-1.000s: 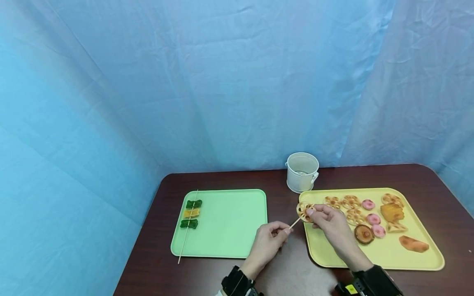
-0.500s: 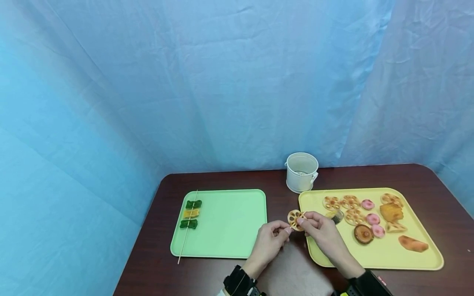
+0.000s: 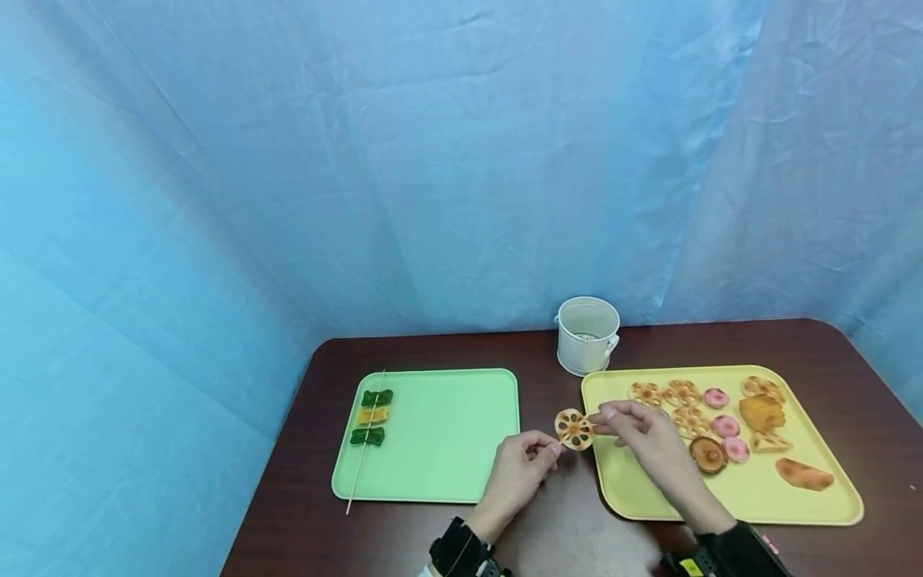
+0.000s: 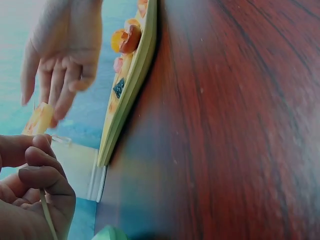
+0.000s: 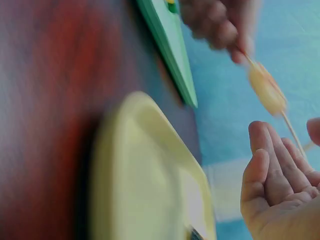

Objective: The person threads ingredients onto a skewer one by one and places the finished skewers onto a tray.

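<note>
A lotus root slice [image 3: 574,429] is threaded on a thin wooden skewer [image 5: 292,131] above the gap between two trays. My left hand [image 3: 521,473] pinches the skewer just below the slice; the stick's lower end [image 4: 48,216] shows under the curled fingers in the left wrist view. My right hand [image 3: 652,449] is at the skewer's tip, beside the slice. In the right wrist view its fingers [image 5: 270,165] are loosely extended, with the thumb apart from them; whether they touch the tip I cannot tell.
On the yellow tray [image 3: 779,505] lie several lotus slices [image 3: 690,422], pink rings [image 3: 727,426] and a mushroom cap [image 3: 708,455]. The green tray [image 3: 447,449] bears a loaded skewer [image 3: 369,437] with green and yellow pieces. A white bucket [image 3: 587,336] stands behind.
The lotus slice has slid along the skewer, down and left to near my left hand. My right hand has let go of the slice and drawn back right. The left hand barely moved.
</note>
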`<control>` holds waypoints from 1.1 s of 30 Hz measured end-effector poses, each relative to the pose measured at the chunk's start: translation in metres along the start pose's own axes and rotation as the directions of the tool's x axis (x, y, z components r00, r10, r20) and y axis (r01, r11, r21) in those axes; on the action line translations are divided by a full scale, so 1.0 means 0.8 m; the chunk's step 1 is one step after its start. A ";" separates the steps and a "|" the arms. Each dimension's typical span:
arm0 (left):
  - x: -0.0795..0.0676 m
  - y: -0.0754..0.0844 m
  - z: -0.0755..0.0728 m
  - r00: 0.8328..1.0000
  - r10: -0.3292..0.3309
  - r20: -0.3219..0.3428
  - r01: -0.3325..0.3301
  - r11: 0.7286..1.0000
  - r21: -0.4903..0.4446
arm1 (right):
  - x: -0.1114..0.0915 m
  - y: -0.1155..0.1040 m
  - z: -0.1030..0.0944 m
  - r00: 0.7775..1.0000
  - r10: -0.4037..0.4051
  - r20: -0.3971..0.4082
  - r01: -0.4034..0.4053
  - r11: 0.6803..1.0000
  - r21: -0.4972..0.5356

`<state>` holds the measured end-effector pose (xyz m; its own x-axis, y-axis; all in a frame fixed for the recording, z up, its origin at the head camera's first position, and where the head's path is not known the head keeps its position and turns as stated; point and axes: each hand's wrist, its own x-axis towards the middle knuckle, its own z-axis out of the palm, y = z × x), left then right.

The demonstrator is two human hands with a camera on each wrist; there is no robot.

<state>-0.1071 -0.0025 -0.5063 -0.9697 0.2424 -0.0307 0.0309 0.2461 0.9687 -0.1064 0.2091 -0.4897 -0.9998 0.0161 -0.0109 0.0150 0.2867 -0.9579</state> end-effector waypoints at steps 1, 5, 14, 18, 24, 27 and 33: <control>0.000 -0.001 -0.001 1.000 -0.008 -0.005 0.008 1.000 0.000 | 0.002 0.000 -0.007 1.000 -0.022 -0.007 0.022 1.000 -0.005; -0.002 -0.003 -0.008 0.999 -0.027 -0.024 0.027 1.000 0.000 | 0.008 -0.002 -0.035 0.994 -0.096 -0.045 0.093 0.994 -0.058; -0.003 -0.008 -0.016 0.997 -0.055 -0.054 0.055 0.998 -0.017 | 0.017 -0.004 -0.066 0.970 -0.232 -0.068 0.175 0.867 -0.466; -0.004 -0.007 -0.018 0.996 -0.072 -0.045 0.070 0.997 -0.033 | 0.021 0.004 -0.070 0.952 -0.304 -0.036 0.221 0.763 -0.607; -0.003 -0.011 -0.017 0.996 -0.071 -0.061 0.069 0.997 -0.031 | 0.027 0.020 -0.074 0.924 -0.367 0.106 0.318 0.586 -0.745; -0.004 -0.011 -0.017 0.995 -0.072 -0.067 0.070 0.997 -0.035 | 0.027 0.025 -0.075 0.919 -0.361 0.158 0.344 0.540 -0.768; -0.004 -0.012 -0.019 0.996 -0.064 -0.059 0.062 0.998 -0.026 | 0.026 0.030 -0.074 0.916 -0.341 0.213 0.370 0.507 -0.779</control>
<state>-0.1083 -0.0196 -0.5117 -0.9823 0.1706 -0.0778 -0.0359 0.2365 0.9710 -0.1264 0.2728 -0.4956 -0.9233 -0.2870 0.2553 -0.3524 0.8972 -0.2660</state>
